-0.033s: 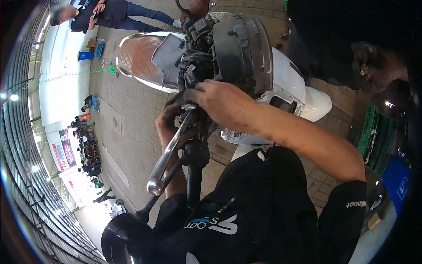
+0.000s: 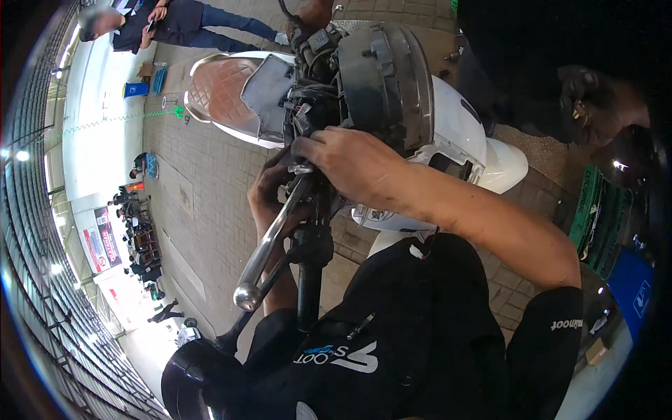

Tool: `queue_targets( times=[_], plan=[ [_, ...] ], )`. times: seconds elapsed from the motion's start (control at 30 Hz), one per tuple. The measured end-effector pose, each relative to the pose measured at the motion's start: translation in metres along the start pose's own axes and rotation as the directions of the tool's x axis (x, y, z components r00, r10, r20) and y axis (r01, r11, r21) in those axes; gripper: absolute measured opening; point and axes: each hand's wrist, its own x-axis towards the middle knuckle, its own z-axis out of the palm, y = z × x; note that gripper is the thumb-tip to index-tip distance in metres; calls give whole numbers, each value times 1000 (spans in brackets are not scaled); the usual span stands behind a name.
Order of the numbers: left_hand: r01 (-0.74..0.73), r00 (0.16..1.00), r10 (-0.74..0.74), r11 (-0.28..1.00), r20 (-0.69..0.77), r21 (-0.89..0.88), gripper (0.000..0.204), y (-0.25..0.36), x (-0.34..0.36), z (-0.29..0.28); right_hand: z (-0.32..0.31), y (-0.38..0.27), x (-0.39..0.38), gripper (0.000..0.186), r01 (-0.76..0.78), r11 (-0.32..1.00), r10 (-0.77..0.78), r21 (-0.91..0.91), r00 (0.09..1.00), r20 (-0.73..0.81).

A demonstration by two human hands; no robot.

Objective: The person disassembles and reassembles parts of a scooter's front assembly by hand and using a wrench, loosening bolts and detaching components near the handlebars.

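My right hand (image 2: 350,164) reaches across the scooter's handlebar (image 2: 309,287), fingers bent onto the brake lever mount (image 2: 301,170); what its fingertips hold is hidden. My left hand (image 2: 266,192) curls round that mount from the far left side, partly covered by the silver lever (image 2: 269,248). Above my hands are dark cables and switch parts (image 2: 304,115), beside a dark headlamp housing (image 2: 374,84). The scooter has white body panels (image 2: 458,115) and a quilted brown seat (image 2: 220,91). A round mirror (image 2: 189,371) is at lower left.
A co-worker's dark-gloved hand (image 2: 591,112) holds a brass piece at right, and another hand (image 2: 315,12) touches the bar's far end. A person (image 2: 175,21) stands at upper left. A green case (image 2: 598,217) and blue panel (image 2: 626,287) lie right; seated people (image 2: 133,224) are further left.
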Motion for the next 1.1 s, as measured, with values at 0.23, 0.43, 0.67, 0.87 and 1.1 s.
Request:
queue_targets(
  times=[0.23,0.43,0.67,0.87,1.1],
  plan=[
    [83,996,-84,994,-16,-67,50,-7,-4,-3,7,1,0,17,10,997,-16,-70,997,-78],
    [136,991,-136,991,1,18,52,7,-2,-3,9,5,-3,17,87,991,-102,-102,982,-157],
    [68,997,-69,997,36,20,55,6,-1,-4,7,9,-6,19,149,983,-156,-106,986,-60],
    [58,997,-63,994,-45,-97,57,14,1,6,9,5,-6,16,85,986,-107,-144,983,-150],
    [-101,983,82,989,163,112,49,9,11,-7,2,-5,-3,24,-41,997,35,-67,995,-88]
  ],
)
